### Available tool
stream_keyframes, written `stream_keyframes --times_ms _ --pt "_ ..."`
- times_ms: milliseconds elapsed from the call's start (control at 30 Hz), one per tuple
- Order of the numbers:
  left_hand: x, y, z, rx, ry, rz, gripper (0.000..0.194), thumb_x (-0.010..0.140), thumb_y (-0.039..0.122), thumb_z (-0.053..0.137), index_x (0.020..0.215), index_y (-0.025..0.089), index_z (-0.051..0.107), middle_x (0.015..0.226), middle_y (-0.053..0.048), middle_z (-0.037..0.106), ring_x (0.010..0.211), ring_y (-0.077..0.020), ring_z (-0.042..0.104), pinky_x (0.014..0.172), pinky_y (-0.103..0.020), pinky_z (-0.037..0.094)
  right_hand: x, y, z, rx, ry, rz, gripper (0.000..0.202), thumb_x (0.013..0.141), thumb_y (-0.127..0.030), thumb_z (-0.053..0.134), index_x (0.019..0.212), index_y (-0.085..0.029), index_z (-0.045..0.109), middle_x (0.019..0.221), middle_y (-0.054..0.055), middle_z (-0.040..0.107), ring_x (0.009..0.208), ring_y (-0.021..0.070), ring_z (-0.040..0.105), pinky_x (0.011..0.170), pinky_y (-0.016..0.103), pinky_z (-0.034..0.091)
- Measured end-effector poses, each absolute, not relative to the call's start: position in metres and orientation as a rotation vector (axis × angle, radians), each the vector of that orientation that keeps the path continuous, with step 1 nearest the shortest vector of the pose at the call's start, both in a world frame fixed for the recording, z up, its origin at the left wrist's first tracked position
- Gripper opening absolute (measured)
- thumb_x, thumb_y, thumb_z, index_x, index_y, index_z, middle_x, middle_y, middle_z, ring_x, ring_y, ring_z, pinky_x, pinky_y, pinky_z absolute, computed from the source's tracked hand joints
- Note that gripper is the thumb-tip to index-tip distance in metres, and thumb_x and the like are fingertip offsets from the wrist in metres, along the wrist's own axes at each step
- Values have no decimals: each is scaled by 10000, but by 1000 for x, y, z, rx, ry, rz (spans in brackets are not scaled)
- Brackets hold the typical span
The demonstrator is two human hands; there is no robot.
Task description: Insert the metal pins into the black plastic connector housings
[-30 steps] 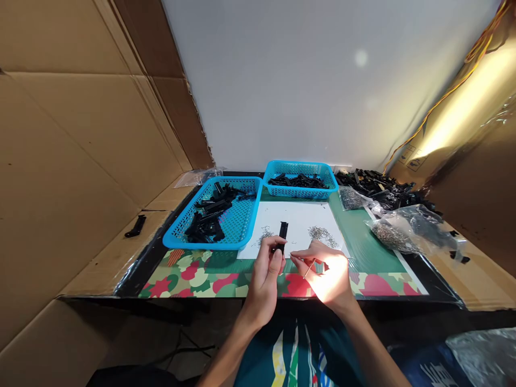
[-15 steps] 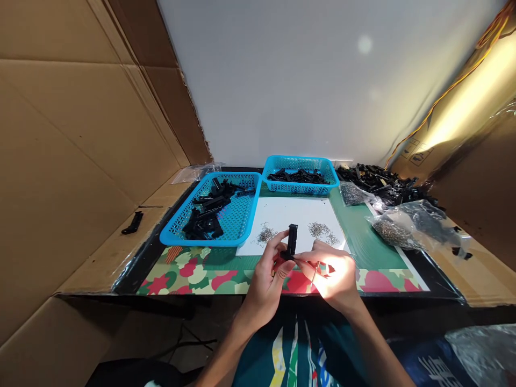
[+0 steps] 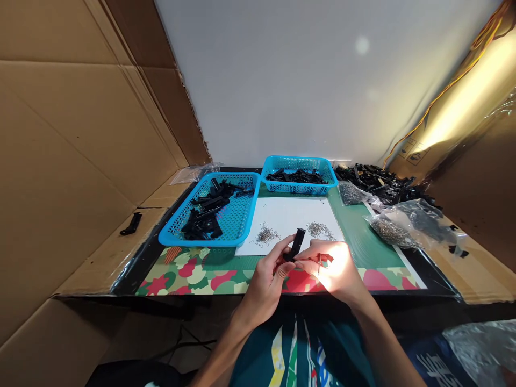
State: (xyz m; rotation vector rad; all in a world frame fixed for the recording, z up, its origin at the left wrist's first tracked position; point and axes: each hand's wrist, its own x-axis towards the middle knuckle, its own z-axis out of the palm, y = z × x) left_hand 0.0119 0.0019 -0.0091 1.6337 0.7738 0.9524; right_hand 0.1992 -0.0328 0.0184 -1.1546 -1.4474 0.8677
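In the head view my left hand (image 3: 268, 277) is closed around the lower end of a small black plastic part (image 3: 297, 244). The part stands up from my fingers, its top leaning right. My right hand (image 3: 336, 269), brightly lit, has thumb and forefinger pinched together against the part's lower end. A thin rod-like tool (image 3: 320, 263) shows within the right hand; its exact kind is unclear, and whatever lies between the fingertips is hidden. Just beyond the hands, two piles of tiny metal pieces, a left pile (image 3: 266, 235) and a right pile (image 3: 320, 230), lie on a white sheet (image 3: 288, 207).
A blue basket (image 3: 250, 228) with black parts stands left; another blue basket (image 3: 300, 188) stands behind. Black parts (image 3: 381, 180) are heaped at back right beside a clear bag of metal pieces (image 3: 391, 231). One black part (image 3: 131, 223) lies on cardboard at far left.
The black part has tipped from upright to leaning right, in my left hand. My right hand has turned slightly, and the thin tool in it now points more upright.
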Motion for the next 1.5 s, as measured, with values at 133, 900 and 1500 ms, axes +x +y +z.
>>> stream_keyframes --times_ms 133,900,1500 --pt "13 1 -4 1632 801 914 568 1053 534 502 1504 196 576 1105 -91 701 957 -209 622 901 -306 525 202 -32 15 -1172 -1610 643 122 922 -278 745 907 -213 847 700 16 660 640 148 600 593 266 472" --pt "26 2 -5 2135 1061 949 26 932 215 732 957 219 734 967 -26 766 924 -224 687 840 -347 498 235 -46 0 -1328 -1829 533 272 1064 -252 500 1142 -238 760 1048 82 669 949 214 652 873 362 573" --pt "29 3 -13 2296 1074 1019 74 886 194 802 956 200 777 900 -38 781 862 -235 696 787 -374 503 208 -30 11 -1331 -1309 816 275 948 -406 685 764 -205 719 701 35 742 681 214 738 669 302 579"
